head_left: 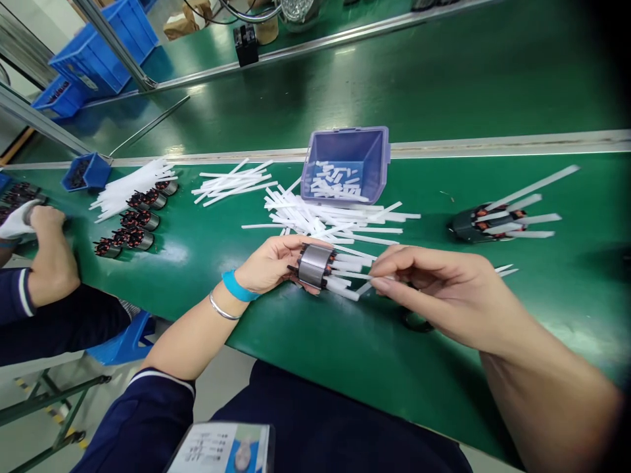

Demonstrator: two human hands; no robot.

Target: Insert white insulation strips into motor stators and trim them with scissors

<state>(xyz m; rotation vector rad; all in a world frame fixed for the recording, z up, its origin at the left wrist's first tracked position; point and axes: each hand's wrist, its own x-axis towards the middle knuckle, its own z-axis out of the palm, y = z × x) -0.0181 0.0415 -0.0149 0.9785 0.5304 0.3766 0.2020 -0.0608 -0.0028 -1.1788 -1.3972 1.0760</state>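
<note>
My left hand (269,266) is wrapped around a motor stator (314,265), a grey metal ring with dark end parts and copper windings. Several white strips (348,264) stick out of the stator's right side. Thumb and forefinger of my right hand (434,289) pinch the end of a thin white strip (362,276), whose other end meets the stator among the others. Just beyond my hands lies a loose pile of white strips (320,217). Off to the right, another stator (476,223) rests in a dark holder with several white strips protruding.
A clear purple bin (348,141) of short white pieces stands behind the pile. Left are more strips (236,180), a denser strip stack (133,187), several stators (140,220) and a blue bin (93,172). At far left, a co-worker's arm (52,246) reaches over the green table (211,282).
</note>
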